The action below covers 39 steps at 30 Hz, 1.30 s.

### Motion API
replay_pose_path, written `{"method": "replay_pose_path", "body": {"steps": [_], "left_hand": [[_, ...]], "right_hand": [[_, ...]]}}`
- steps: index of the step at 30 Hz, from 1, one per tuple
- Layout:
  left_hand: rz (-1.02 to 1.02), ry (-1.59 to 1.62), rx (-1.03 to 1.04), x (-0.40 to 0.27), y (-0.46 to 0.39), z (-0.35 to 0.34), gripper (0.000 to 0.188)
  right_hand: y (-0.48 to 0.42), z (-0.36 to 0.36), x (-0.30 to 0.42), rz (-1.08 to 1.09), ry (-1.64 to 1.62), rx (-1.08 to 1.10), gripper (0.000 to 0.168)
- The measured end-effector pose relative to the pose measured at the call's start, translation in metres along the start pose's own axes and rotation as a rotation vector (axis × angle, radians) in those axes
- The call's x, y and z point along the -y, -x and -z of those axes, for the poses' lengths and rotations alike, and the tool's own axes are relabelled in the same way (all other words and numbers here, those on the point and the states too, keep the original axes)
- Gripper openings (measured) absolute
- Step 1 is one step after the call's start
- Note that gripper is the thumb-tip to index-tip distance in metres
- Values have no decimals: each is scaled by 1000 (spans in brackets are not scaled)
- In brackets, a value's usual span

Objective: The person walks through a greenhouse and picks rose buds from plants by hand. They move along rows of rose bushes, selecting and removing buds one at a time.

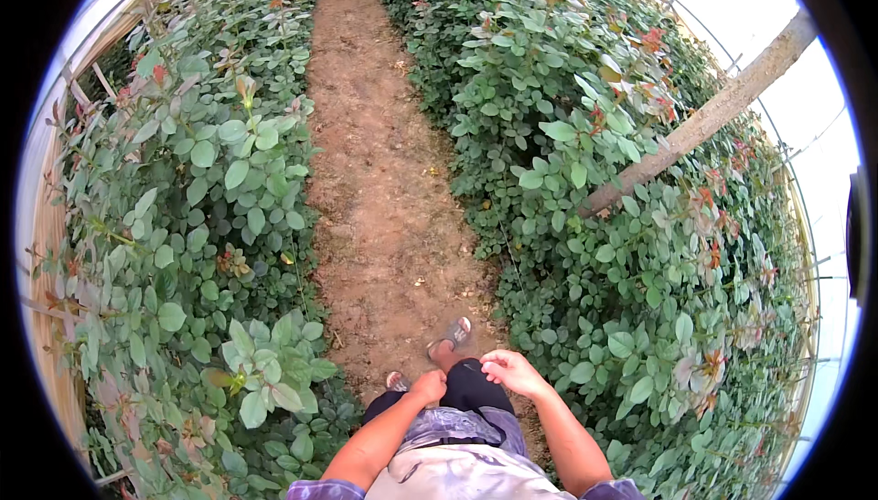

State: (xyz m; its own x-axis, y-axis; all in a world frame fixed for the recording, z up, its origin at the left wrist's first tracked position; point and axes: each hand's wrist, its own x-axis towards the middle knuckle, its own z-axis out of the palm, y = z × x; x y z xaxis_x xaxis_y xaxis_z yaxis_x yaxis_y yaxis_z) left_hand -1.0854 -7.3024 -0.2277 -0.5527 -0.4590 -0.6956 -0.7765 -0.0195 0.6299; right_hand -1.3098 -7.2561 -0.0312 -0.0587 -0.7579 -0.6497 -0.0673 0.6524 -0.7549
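Observation:
My left hand (pixel 429 387), fingers curled, is in front of my black shorts (pixel 473 383); whether it holds anything is hidden. To its right, my right hand (pixel 506 371) is bent with thumb and fingertips close together near the edge of the right-hand plants; no object shows clearly in it. A light, stained apron or shirt (pixel 466 476) covers my front, with a dark band at the waist. Leafy rose bushes (pixel 271 369) rise close to the left arm, and more rose bushes (pixel 583 335) stand beside the right arm.
A reddish dirt path (pixel 384 191) runs ahead between two dense plant rows. My sandalled foot (pixel 451 339) is on it. A thick wooden post (pixel 706 116) slants out of the right row. Thin wires run along the row edges, under pale greenhouse sheeting (pixel 823 136).

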Motion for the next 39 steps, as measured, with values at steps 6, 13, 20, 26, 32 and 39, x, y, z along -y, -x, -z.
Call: {"method": "replay_pose_path", "body": {"steps": [6,13,20,26,32,39], "left_hand": [[189,276,-401,81,-23,25,24],[746,1244,-772,222,16,-79,25],[799,1055,-680,92,-204,65,25],[599,1011,-646,65,-296,152,25],[520,983,-671,73,-291,205,26],[571,970,-708,109,-246,228,26]], "right_hand": [[-263,86,-51,-53,176,-52,44],[-548,186,-57,-490,583,-590,75],[-688,261,-62,-698,560,-749,77],[-722,269,-69,-349,551,-893,42],[-715,219,-31,-253,419,-1067,56],[-657,124,32,-192,310,-1049,54]]}}
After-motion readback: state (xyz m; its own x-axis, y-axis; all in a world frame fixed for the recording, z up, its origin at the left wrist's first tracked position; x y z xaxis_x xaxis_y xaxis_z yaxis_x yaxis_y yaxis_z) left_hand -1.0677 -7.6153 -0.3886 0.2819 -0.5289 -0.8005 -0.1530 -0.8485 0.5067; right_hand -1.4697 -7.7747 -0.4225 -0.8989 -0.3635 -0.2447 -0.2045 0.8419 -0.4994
